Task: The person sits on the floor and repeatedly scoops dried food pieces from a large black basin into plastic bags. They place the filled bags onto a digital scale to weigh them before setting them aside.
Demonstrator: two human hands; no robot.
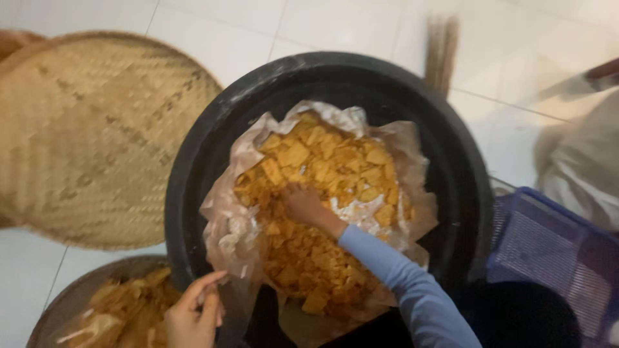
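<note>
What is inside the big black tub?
The black tub holds a clear plastic liner heaped with orange-yellow chips. The right hand digs into the chips; the left hand grips the liner's edge. The tub's bottom is covered.

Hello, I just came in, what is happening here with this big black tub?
A person works over a large black tub that stands on a white tiled floor. It is lined with a clear plastic sheet full of orange-yellow chips. The right hand, in a light blue sleeve, reaches into the chips. The left hand pinches the edge of the plastic near the tub's rim. A woven bamboo tray lies to the left, and a blue plastic basket to the right.
</note>
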